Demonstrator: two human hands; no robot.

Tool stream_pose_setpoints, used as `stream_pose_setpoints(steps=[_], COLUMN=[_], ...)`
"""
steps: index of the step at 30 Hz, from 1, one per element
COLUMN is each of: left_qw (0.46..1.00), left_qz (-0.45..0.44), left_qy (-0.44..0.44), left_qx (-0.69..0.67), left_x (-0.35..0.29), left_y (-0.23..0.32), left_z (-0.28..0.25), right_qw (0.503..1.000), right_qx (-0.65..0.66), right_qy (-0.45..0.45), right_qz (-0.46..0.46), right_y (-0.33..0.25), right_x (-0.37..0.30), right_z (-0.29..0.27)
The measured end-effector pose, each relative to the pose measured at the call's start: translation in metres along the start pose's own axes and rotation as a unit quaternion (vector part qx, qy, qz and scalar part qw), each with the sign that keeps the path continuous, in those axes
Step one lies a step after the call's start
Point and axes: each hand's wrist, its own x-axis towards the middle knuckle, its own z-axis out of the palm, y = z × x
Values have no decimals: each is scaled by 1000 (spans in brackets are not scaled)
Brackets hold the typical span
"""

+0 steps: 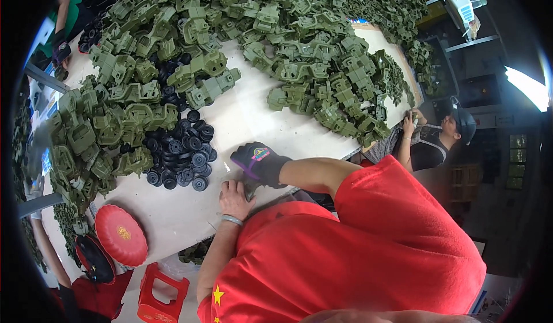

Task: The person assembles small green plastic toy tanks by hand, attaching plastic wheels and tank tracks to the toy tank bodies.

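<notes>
My right hand (pixel 256 164), in a dark glove with purple trim, is curled over the near edge of the pale tabletop (pixel 242 121). Close below it, my bare left hand (pixel 235 199) has its fingers bent at the same edge, a band around the wrist. Between them shows a small dark greenish piece (pixel 250 190), mostly covered, so its kind is unclear. Left of my hands lies a heap of black toy wheels (pixel 185 150). Green plastic toy vehicle bodies (pixel 138 115) are piled around and beyond the wheels.
Another big pile of green vehicle bodies (pixel 322 63) covers the far right of the table. A red scalloped plate (pixel 121 235) lies near the left edge, with a red plastic stool (pixel 162 293) below. A person in a dark cap (pixel 464 125) works at the right; other people's arms show at the left.
</notes>
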Motion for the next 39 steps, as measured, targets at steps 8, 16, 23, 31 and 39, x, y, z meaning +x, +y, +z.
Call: stream_pose_setpoints(steps=[8,16,23,31,39], left_qw=[999,998,855,498,610], left_qz=[-32,7,-172,-303,-243], left_qy=[-26,54,-13,-163,-120], left_qx=[19,-22,-490,-796,-745], left_x=[-12,-1,-26,-34,-66], left_y=[3,5,-23,-30,-35], left_z=[-6,-9,11,-3,-7], right_qw=[998,980,801,623,742], right_qx=[-8,173,555,754,645], right_qy=[-11,79,121,33,-19], right_qz=[-60,-49,189,205,180], right_y=[-4,38,68,52,31], right_x=[9,16,-30,-37,-39], right_z=[0,53,17,69,60])
